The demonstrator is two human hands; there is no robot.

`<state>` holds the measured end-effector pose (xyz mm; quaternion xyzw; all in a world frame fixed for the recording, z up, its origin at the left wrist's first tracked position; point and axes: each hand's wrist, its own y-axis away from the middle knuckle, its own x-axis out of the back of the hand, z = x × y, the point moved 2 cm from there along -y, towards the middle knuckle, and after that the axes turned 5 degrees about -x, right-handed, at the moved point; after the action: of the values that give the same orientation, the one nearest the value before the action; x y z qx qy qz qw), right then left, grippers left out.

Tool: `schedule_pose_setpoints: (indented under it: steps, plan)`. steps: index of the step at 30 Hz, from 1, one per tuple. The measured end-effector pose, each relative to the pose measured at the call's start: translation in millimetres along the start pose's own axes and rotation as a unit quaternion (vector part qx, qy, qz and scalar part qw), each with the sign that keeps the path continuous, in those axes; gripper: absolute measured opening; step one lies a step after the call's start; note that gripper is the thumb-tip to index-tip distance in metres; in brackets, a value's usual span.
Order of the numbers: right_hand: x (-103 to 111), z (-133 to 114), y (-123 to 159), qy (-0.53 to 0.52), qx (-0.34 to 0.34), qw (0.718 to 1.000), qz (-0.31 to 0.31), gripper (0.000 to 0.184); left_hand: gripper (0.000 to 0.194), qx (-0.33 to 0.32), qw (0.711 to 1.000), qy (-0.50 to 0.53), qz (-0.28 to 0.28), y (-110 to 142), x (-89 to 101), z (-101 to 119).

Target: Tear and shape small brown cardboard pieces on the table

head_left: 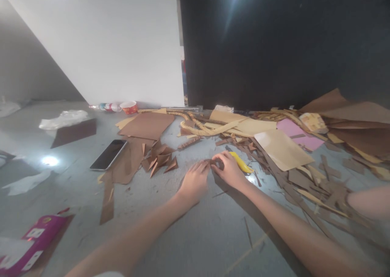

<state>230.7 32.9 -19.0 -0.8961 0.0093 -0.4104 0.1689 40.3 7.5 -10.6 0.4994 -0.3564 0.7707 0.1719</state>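
Both forearms reach to frame centre: left hand (195, 182) and right hand (229, 170) pinch a small brown paper piece (211, 163), fingers closed on it. Folded triangles (160, 159) lie centre-left, seemingly done; loose brown strips (304, 187) at right look unused.

brown paper scraps (158, 160) everywhere, yellow cutter (242, 163), pink sheet (297, 134), tan card (282, 149), black phone (108, 154), grey floor (183, 236), red-orange cup (129, 107), magenta box (33, 238)

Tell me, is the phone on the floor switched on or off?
Cannot tell for sure. The phone lies flat, face up beside brown paper pieces, and its screen looks dark.
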Motion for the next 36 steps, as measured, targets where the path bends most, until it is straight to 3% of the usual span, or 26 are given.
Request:
schedule_pose_setpoints:
  steps: [12, 19, 25, 36]
  plan:
    - [-2.8, -1.0, -0.2, 0.093, -0.033, 0.995, 0.002, 0.016, 0.051, 0.014, 0.999, -0.008, -0.039, -1.9, 4.2, 2.2]
    - [1.0, -4.5, 3.2, 0.063, 0.002, 0.998, 0.025, 0.007, 0.056, 0.033, 0.997, -0.002, -0.067, -5.5, 10.5, 5.0]
    - [2.4, -4.2, 4.5, 0.072, 0.033, 0.996, 0.043, 0.013, 0.053, 0.011, 0.994, -0.027, -0.101, -5.9, 12.4, 4.0]
    - [5.9, -9.6, 6.9, 0.058, 0.058, 0.996, 0.037, 0.021, 0.051, 0.007, 0.996, -0.029, -0.078, -7.1, 12.3, 0.3]
